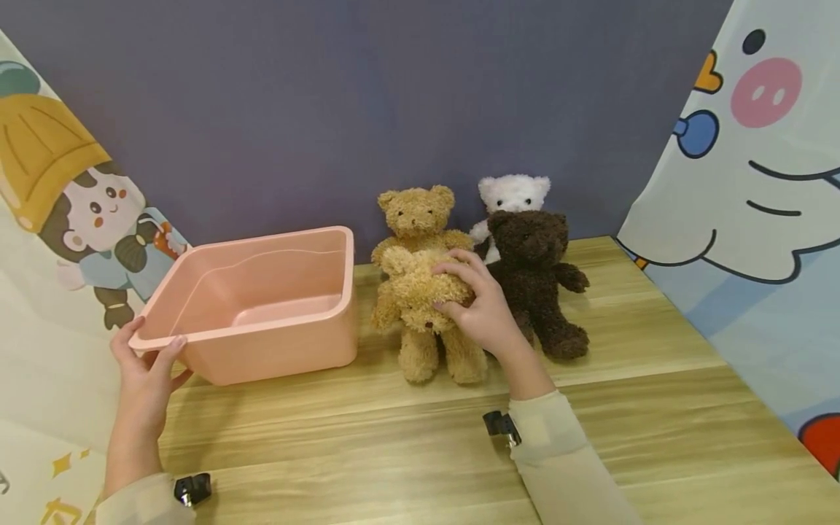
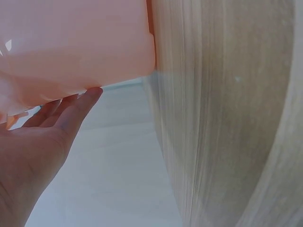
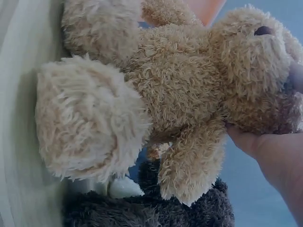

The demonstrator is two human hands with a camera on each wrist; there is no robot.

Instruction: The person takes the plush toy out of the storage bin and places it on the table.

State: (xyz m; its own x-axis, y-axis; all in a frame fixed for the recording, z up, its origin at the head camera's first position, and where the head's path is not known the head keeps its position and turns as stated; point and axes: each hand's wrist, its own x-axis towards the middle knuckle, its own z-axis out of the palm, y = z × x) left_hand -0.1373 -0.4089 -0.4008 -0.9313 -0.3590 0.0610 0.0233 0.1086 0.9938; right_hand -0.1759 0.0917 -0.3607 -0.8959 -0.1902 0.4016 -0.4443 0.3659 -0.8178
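Note:
My left hand (image 1: 143,383) grips the front left corner of a pink plastic bin (image 1: 278,348), thumb over the rim and fingers along the outer side. In the left wrist view, those fingers lie against the bin's wall (image 2: 80,52). With my right hand (image 1: 484,310) I hold a light tan teddy bear (image 1: 420,292) by its head, which tips forward with the face down. Its legs hang toward the table in front of a darker tan teddy bear (image 1: 416,211). In the right wrist view, my thumb presses beside the held bear's neck, below its head (image 3: 251,61).
A dark brown teddy bear (image 1: 534,284) sits just right of my right hand, partly covering a white teddy bear (image 1: 515,191) behind it. The wooden table (image 1: 367,452) meets a dark grey back panel (image 1: 407,95). Cartoon-printed cloths hang at both sides.

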